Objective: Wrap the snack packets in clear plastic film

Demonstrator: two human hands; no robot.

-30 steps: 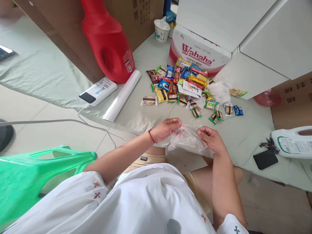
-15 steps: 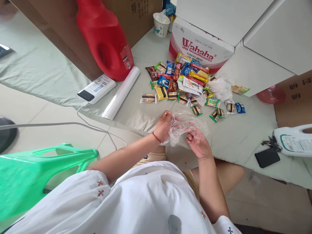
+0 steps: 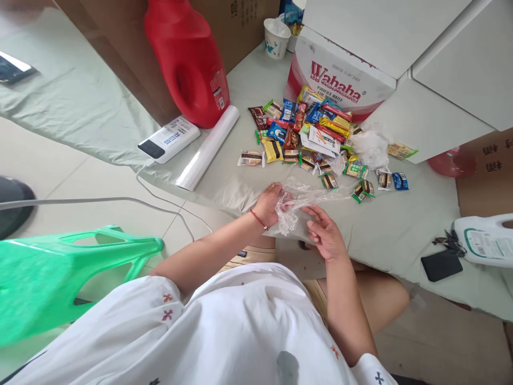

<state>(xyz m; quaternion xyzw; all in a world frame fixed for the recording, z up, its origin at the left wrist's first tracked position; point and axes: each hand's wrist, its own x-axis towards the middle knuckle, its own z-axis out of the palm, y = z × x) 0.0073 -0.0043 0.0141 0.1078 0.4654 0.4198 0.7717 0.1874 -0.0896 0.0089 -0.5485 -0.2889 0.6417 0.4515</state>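
My left hand point(image 3: 269, 204), with a red string at its wrist, is closed on a crumpled clear plastic bag point(image 3: 289, 219) at the table's front edge. Part of the bag stretches to the right over the cloth. My right hand point(image 3: 324, 232) is just to the right of the bag, its fingers apart and nothing visible in them; the fingertips are close to the film, and whether they touch it I cannot tell. Beyond both hands lies a heap of small wrapped snacks point(image 3: 298, 125), with several loose packs such as a green-edged biscuit pack point(image 3: 329, 181) nearer to me.
A clear plastic roll point(image 3: 208, 147), a white power bank point(image 3: 170, 139) with a cable and a red jug point(image 3: 192, 69) stand to the left. Behind the snacks is a Wahaha box point(image 3: 340, 75). A black wallet point(image 3: 441, 262) and white bottle point(image 3: 487, 239) lie right. A green stool point(image 3: 48, 278) stands at lower left.
My right hand has come out from within the film and opened beside it. The bag is now bunched more tightly at my left hand. The whole view has shifted slightly.
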